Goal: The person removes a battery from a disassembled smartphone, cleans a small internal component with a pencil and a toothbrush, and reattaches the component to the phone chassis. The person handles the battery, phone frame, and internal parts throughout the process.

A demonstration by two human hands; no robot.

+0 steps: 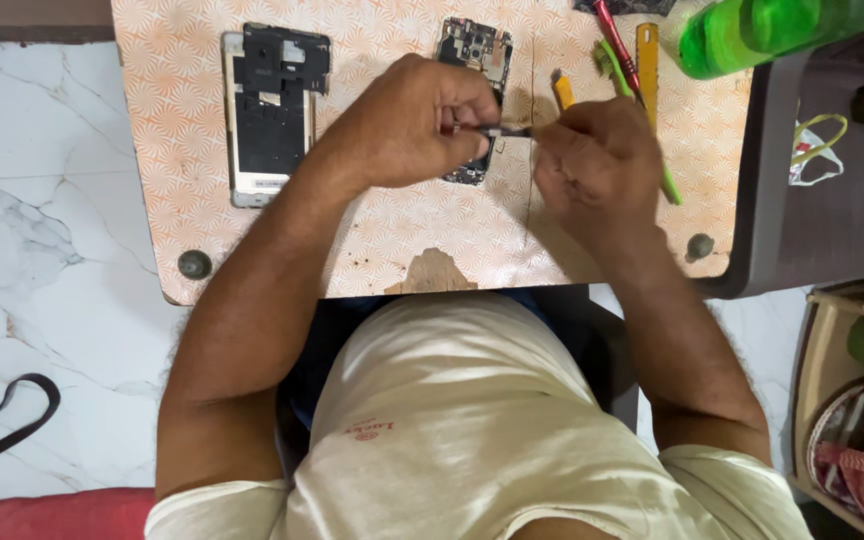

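Note:
My left hand (414, 122) and my right hand (597, 160) meet over a small patterned table (372, 230). Between them they pinch a thin dark tool (505, 131), a slim rod with a reddish end near the left fingers. Under the left hand lies a phone circuit board (475, 48), partly hidden by the fingers. To the left lies an opened phone body (270, 110) with its black inner frame showing.
A yellow pry tool (562, 92), a green brush (614, 62), a red-handled tool (612, 35) and a yellow ruler (647, 55) lie at the back right. A green bottle (772, 30) stands on a brown stool (802, 200). A black strap (2, 420) lies on the marble floor.

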